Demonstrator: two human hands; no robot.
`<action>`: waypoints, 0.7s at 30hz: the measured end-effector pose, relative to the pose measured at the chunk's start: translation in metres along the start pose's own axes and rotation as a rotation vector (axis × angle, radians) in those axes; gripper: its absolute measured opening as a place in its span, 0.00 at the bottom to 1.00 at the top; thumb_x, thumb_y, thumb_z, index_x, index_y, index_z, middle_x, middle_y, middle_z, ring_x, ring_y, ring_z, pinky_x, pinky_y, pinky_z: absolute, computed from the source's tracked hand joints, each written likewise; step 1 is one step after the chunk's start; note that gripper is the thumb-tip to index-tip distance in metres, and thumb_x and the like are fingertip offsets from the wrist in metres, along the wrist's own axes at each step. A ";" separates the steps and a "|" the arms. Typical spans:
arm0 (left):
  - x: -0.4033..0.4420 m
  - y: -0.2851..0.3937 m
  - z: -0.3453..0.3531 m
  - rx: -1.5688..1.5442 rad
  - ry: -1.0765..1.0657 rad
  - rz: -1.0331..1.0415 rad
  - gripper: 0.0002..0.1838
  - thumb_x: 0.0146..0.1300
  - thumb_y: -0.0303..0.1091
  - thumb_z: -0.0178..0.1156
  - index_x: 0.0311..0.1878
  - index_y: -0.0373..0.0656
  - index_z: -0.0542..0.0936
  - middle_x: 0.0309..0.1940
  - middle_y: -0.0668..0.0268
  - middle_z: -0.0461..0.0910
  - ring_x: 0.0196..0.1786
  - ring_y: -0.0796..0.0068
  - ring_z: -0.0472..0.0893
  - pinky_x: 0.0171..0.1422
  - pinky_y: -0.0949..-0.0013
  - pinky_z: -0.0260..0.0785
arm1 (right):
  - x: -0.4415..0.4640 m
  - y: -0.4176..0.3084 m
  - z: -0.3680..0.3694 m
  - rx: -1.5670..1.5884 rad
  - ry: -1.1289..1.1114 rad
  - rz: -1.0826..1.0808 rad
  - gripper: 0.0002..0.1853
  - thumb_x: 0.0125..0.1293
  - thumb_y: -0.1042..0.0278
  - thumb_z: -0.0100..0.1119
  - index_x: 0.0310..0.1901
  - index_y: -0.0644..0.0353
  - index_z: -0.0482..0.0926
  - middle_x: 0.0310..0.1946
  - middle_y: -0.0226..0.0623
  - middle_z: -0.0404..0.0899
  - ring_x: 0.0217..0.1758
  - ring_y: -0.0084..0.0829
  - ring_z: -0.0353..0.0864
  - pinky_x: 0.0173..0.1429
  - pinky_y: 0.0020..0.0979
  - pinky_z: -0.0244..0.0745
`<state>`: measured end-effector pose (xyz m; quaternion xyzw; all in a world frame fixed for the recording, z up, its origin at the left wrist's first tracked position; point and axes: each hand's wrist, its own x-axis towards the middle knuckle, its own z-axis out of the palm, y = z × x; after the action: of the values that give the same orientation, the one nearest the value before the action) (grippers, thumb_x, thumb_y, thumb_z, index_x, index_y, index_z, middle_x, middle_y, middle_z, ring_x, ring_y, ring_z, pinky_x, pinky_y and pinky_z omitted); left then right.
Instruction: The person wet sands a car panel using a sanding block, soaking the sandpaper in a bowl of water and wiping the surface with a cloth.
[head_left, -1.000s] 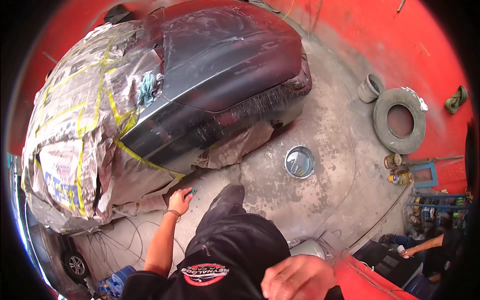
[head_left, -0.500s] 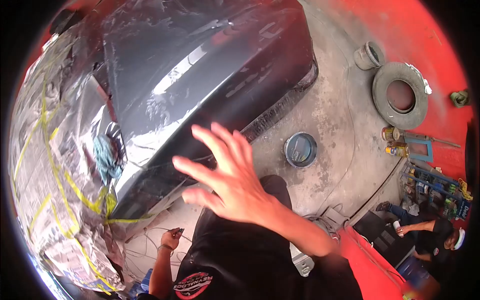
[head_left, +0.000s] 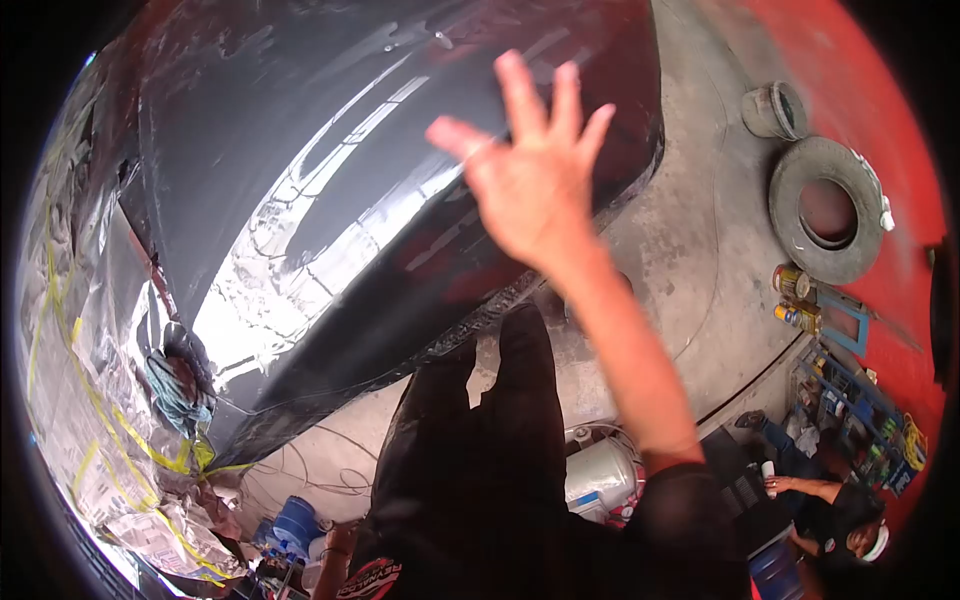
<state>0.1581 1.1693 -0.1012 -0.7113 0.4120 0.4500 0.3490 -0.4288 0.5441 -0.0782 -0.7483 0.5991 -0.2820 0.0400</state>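
Observation:
My right hand (head_left: pixel 535 190) is stretched forward over the dark, glossy car panel (head_left: pixel 400 200), palm down, with its fingers spread and nothing held. It overlaps the panel's edge; contact with the surface cannot be made out. Low in the view, my left hand (head_left: pixel 341 540) shows only in part beside my dark clothing, and its fingers and anything in them are hidden. A blue-grey cloth (head_left: pixel 178 385) lies at the panel's left end, next to masking paper with yellow tape (head_left: pixel 90 430).
At the right are a bucket (head_left: pixel 775 110), a tire (head_left: pixel 827 210), cans (head_left: pixel 797 318) and a blue crate (head_left: pixel 850 400). A co-worker (head_left: pixel 845 515) is at the lower right. A silver tank (head_left: pixel 600 470) and hoses (head_left: pixel 310 465) lie on the floor.
My right hand has risen from low in front of me and reached forward over the panel, fingers spreading. The car fills more of the view, and my left hand has dropped toward the lower edge.

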 end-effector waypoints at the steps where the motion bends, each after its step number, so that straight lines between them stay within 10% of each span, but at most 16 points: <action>1: -0.010 0.009 0.002 -0.032 0.000 -0.017 0.25 0.74 0.57 0.70 0.64 0.53 0.95 0.54 0.48 0.94 0.59 0.41 0.93 0.65 0.43 0.85 | 0.018 0.032 -0.003 -0.158 0.003 0.017 0.21 0.88 0.46 0.52 0.70 0.14 0.91 0.93 0.44 0.60 0.94 0.74 0.49 0.89 0.88 0.38; 2: -0.018 0.018 0.002 -0.066 0.005 -0.030 0.25 0.74 0.57 0.70 0.64 0.53 0.95 0.55 0.48 0.94 0.59 0.41 0.93 0.65 0.43 0.85 | 0.038 0.071 -0.002 -0.269 0.021 0.061 0.23 0.91 0.41 0.43 0.72 0.12 0.89 0.94 0.42 0.58 0.95 0.73 0.48 0.90 0.88 0.34; 5: -0.035 0.048 0.001 -0.172 0.051 -0.054 0.25 0.74 0.57 0.70 0.65 0.54 0.95 0.55 0.48 0.94 0.59 0.41 0.93 0.65 0.44 0.85 | 0.092 0.191 -0.005 -0.237 -0.014 0.416 0.30 0.77 0.41 0.68 0.75 0.40 0.89 0.96 0.55 0.52 0.98 0.66 0.45 0.94 0.77 0.41; 6: -0.039 0.059 -0.001 -0.204 0.075 -0.059 0.24 0.74 0.56 0.71 0.65 0.54 0.95 0.56 0.48 0.94 0.59 0.41 0.93 0.65 0.44 0.85 | 0.098 0.253 0.012 -0.214 0.019 0.339 0.27 0.91 0.34 0.36 0.76 0.09 0.85 0.98 0.38 0.49 0.97 0.71 0.41 0.91 0.86 0.30; 9: -0.040 0.090 -0.010 -0.261 0.128 -0.016 0.24 0.74 0.56 0.71 0.65 0.55 0.94 0.56 0.48 0.94 0.60 0.41 0.93 0.65 0.44 0.85 | 0.103 0.256 0.008 -0.279 -0.007 0.279 0.28 0.91 0.34 0.37 0.80 0.15 0.83 0.98 0.40 0.47 0.98 0.70 0.39 0.93 0.82 0.31; 14: -0.026 0.161 -0.058 -0.235 0.146 0.044 0.23 0.76 0.50 0.71 0.67 0.51 0.93 0.55 0.46 0.94 0.58 0.41 0.93 0.64 0.47 0.85 | 0.033 -0.003 -0.027 0.049 -0.081 -0.065 0.18 0.74 0.52 0.70 0.62 0.44 0.91 0.88 0.53 0.65 0.90 0.79 0.54 0.82 0.95 0.47; 21: -0.060 0.315 -0.170 -0.467 0.490 0.311 0.22 0.82 0.38 0.69 0.73 0.40 0.89 0.57 0.47 0.93 0.59 0.50 0.92 0.66 0.54 0.82 | 0.007 -0.104 0.018 0.388 -0.169 -0.312 0.16 0.75 0.48 0.72 0.59 0.36 0.97 0.92 0.39 0.63 0.95 0.70 0.51 0.83 0.97 0.39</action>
<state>-0.0807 0.9070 -0.0254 -0.7874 0.4727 0.3957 -0.0041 -0.3280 0.5619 -0.0495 -0.8309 0.4056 -0.3310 0.1886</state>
